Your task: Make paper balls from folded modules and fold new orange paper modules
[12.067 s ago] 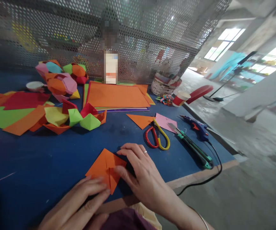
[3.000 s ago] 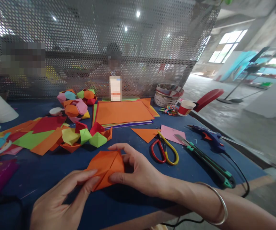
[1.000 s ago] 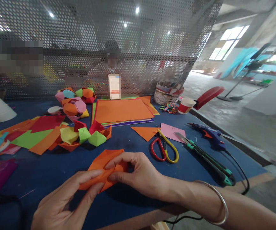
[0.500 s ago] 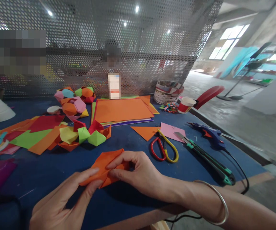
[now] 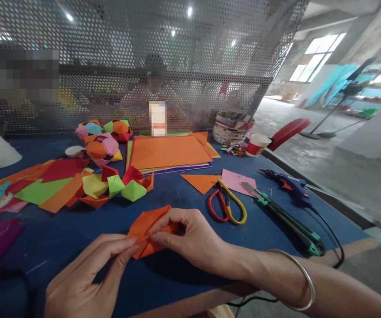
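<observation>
A folded orange paper piece point(image 5: 145, 227) is held just above the blue table point(image 5: 183, 194) near its front edge. My left hand point(image 5: 87, 278) pinches its left side between thumb and fingertips. My right hand point(image 5: 186, 240), with a metal bangle on the wrist, pinches the right side, its forefinger curled over the top fold. Part of the paper is hidden behind my fingers.
Red and yellow scissors point(image 5: 226, 207), a green utility knife point(image 5: 283, 221) and a blue glue gun point(image 5: 286, 185) lie to the right. Folded paper shapes point(image 5: 117, 185), loose coloured sheets point(image 5: 44, 190), an orange paper stack point(image 5: 167, 152), a paper cup point(image 5: 255, 145) and a basket point(image 5: 231, 126) sit further back before a perforated metal screen point(image 5: 111, 66).
My left fingers have slid rightward along the orange piece, squeezing it narrower. My right hand keeps its pinch in nearly the same place. Much earlier the paper lay flat on the table.
</observation>
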Demonstrator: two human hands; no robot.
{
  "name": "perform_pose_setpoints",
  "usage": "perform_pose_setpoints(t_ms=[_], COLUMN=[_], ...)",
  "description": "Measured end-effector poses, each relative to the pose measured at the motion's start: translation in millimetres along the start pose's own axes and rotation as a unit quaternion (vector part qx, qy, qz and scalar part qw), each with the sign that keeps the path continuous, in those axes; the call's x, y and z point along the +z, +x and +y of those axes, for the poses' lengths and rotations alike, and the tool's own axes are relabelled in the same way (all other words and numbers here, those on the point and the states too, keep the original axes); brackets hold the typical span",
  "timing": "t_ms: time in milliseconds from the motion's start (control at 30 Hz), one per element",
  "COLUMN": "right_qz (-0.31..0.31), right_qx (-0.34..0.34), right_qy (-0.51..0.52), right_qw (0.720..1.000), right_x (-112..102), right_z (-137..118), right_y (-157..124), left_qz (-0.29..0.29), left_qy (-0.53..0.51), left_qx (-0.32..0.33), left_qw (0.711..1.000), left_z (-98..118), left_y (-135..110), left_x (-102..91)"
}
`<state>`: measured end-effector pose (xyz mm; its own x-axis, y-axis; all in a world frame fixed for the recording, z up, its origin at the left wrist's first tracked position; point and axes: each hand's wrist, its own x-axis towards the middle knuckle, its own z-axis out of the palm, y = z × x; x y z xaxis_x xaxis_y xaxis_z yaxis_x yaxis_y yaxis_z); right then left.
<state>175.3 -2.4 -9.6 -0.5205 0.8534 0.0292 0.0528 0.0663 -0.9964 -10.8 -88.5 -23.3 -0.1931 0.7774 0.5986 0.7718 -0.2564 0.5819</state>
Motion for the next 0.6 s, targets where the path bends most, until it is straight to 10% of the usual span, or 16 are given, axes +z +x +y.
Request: perform_pose_setpoints(t_ms=[600], right_qz=[-0.063], right_qx=[0.023], right_qy=[0.079], right_qw=[0.995], right_x=[-0.2], right_z=[-0.7], right_y=[1.3], left_qz=[0.005], left_qy=[-0.083], left_qx=[-0.068], left_qw=[0.994], left_z=[-3.5], left_y=[-4.3], left_x=[-1.9])
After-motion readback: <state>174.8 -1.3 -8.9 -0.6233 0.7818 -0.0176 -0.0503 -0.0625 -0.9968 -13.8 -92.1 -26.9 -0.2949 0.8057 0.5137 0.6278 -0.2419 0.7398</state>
